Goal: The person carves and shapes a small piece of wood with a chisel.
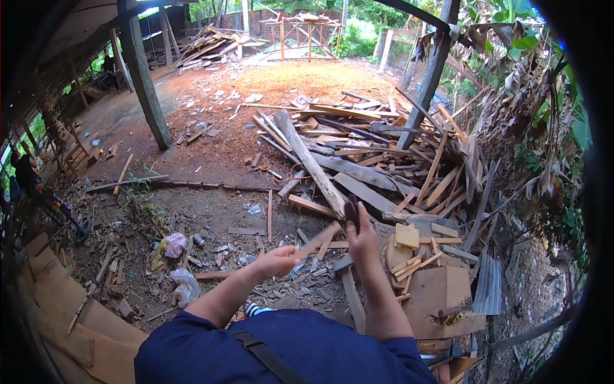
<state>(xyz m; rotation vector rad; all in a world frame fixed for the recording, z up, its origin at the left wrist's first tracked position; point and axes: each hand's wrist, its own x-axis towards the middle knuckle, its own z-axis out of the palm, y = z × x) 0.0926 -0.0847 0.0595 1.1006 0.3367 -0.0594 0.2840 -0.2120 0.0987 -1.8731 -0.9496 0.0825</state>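
Note:
My left hand is closed on a thin, light-brown wood strip, which slants up and right and is slightly blurred. To its right, my right hand is raised and gripping a dark, narrow object that I cannot make out, near the strip's upper end. Beyond both hands lies a heap of scrap wood, with a long weathered beam sloping down across it toward me.
Cut blocks and boards lie beside my right arm, plywood sheets at lower left. Plastic bags and scraps litter the ground. Posts rise ahead; a dark figure or object at far left is unclear. Dry banana leaves hang right.

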